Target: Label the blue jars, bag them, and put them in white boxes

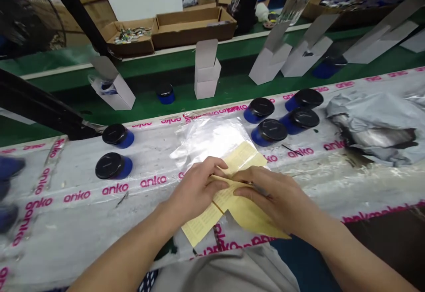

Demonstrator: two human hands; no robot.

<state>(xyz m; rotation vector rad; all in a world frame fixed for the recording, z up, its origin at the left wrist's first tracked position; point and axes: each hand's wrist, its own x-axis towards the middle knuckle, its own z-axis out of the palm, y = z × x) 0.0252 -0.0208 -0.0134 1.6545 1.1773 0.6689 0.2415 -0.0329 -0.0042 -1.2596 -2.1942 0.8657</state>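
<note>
Yellow printed paper sheets (204, 224) lie in front of me, partly over a shiny clear plastic bag (212, 137) on the bench. My left hand (201, 186) pinches the paper between thumb and fingers near its middle. From the other side, my right hand (274, 194) grips a yellow sheet (254, 219) whose loose part hangs down to the right. Both sets of fingertips almost meet over the sheets. Under my hands, part of the paper is hidden. Just beyond the bag stand blue jars with black lids, the nearest jar (268, 132) right of the paper.
Two more blue jars (114, 166) stand at left. On the green conveyor (146, 99) behind are several open white boxes (206, 77) and a small blue jar (165, 94). A crumpled grey plastic bag (381, 119) lies at right. Cardboard trays (192, 26) sit on the shelf.
</note>
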